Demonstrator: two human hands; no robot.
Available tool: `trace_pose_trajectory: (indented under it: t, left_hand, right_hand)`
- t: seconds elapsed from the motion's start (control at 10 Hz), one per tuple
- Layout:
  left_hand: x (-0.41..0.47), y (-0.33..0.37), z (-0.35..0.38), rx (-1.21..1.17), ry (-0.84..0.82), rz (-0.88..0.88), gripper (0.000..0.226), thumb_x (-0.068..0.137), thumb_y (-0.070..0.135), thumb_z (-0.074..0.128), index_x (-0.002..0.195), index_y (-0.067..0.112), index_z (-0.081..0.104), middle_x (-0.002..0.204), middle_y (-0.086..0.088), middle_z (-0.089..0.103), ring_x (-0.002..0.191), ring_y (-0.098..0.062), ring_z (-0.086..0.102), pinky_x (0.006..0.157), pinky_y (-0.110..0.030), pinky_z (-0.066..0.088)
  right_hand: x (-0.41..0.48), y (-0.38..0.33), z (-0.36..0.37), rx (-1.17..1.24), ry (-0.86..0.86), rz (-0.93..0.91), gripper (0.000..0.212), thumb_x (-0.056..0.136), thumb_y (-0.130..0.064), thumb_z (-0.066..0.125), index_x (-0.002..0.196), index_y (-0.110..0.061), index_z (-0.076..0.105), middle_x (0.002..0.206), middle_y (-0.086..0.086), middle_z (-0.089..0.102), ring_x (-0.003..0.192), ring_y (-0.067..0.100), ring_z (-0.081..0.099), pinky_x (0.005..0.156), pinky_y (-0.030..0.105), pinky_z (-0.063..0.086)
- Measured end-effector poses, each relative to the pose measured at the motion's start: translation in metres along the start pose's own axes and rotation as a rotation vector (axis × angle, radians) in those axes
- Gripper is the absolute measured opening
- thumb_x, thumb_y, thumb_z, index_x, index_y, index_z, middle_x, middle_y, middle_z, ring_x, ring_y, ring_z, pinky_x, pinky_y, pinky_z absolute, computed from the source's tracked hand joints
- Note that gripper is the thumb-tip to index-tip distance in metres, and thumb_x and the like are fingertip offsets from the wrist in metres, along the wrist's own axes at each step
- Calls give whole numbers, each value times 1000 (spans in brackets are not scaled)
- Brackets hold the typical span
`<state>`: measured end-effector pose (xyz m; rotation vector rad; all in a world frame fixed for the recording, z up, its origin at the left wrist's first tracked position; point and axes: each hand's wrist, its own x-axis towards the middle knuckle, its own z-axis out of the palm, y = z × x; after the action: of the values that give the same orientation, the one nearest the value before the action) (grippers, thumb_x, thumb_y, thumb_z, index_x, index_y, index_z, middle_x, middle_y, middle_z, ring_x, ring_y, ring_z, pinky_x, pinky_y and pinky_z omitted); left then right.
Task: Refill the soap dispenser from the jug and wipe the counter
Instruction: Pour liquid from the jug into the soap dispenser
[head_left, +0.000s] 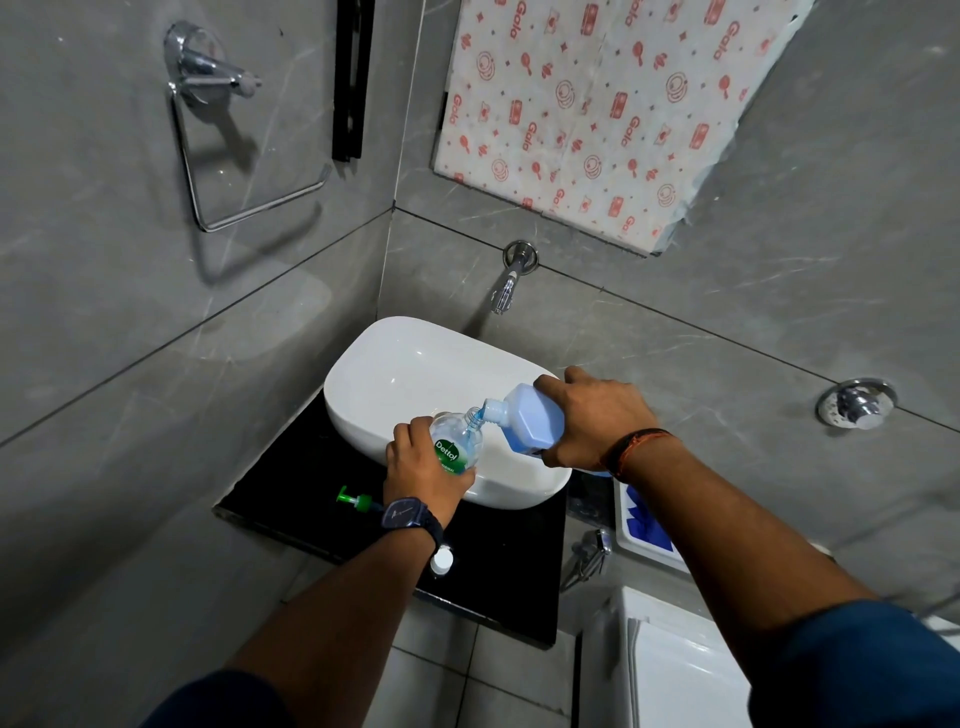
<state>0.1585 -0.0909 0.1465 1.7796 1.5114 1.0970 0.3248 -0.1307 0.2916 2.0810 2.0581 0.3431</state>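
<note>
Over the sink (395, 364), our right hand (597, 415) wraps the tilted jug (535, 421), pouring blue soap into the clear dispenser bottle (457, 441) gripped by our left hand (423, 478). The bottle looks light, thin-walled and likely slippery; we judge a firm mid-body hold safest.
</note>
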Motion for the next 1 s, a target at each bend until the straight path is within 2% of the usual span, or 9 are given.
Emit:
trace_pose_trajectory:
  t: [0.2,1.0]
  left_hand:
    - [1,0,0,0,1,-1,77,49,25,89,113,8,48,108,-15,51,96,-35,52,75,-44,50]
    - [3,0,5,-6,1,-8,78,47,26,89,112,8,48,107,-15,52,96,-37,52,76,-45,50]
  right_hand:
    - [0,-1,-2,-2,3,-2,70,60,-59,69,120,-34,44,95,1,54,77,27,58,59,28,36]
    - [3,3,0,0,8,-1,69,56,-57,70,117,-35,46,91,-1,51,74,28,59,57,28,37]
